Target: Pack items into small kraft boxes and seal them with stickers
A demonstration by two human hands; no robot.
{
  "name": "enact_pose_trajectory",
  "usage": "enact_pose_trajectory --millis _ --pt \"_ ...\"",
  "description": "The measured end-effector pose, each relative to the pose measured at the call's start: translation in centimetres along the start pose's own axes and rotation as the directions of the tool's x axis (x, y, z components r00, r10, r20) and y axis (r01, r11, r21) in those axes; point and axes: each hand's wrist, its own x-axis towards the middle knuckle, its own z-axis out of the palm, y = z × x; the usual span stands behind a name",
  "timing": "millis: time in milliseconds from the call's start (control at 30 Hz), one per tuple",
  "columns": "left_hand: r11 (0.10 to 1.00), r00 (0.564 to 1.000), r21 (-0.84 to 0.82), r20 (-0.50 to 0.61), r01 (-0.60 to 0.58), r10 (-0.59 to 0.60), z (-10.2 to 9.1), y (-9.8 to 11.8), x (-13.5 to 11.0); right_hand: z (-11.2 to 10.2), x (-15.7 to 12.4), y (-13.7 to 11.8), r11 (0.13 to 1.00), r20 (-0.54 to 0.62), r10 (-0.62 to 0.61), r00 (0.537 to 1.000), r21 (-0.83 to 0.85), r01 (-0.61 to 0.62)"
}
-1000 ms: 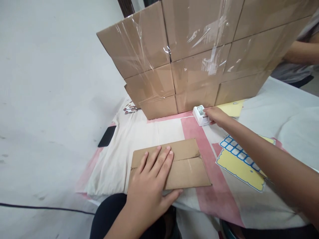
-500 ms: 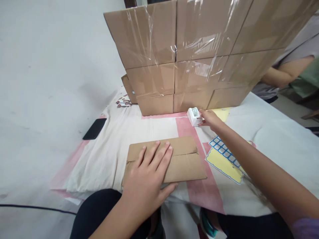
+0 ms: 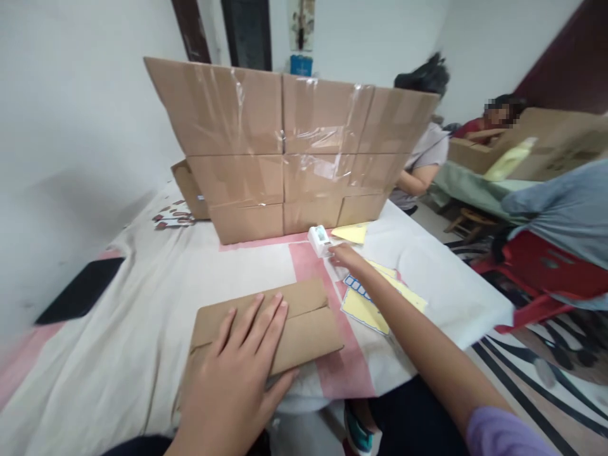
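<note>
My left hand (image 3: 237,370) lies across a closed flat brown cardboard box (image 3: 304,335), its fingers spread over the top and the thumb by the near edge. The box rests at the near side of the cloth-covered table. Farther off, my right hand (image 3: 346,257) reaches to a small white tape dispenser (image 3: 318,240) with a clear roll in it. The right fingertips are pinched together at the dispenser's front end, where the tape comes out. The tape between them is too small to see clearly.
A tall taped cardboard panel (image 3: 304,145) stands behind the dispenser. Yellow sheets and blue-edged stickers (image 3: 365,307) lie under my right forearm. A black phone (image 3: 80,291) lies at left. Other people sit beyond, near a red chair (image 3: 546,269).
The view has swung to the right and lifted, bringing the room and other people into sight. My left hand stays on the box and my right hand stays at the tape dispenser.
</note>
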Motion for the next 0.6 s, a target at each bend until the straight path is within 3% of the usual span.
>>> enact_pose_trajectory --millis 200,600 --pt "0.998 0.998 0.035 -0.044 -0.053 0.054 0.4 -0.8 -0.5 0.2 0.5 1.7 0.998 0.012 0.037 0.999 0.050 -0.038" --pt "0.998 0.999 0.041 0.012 -0.049 0.049 -0.3 -0.4 -0.1 -0.1 1.5 3.1 0.996 0.036 0.015 0.999 0.082 -0.018"
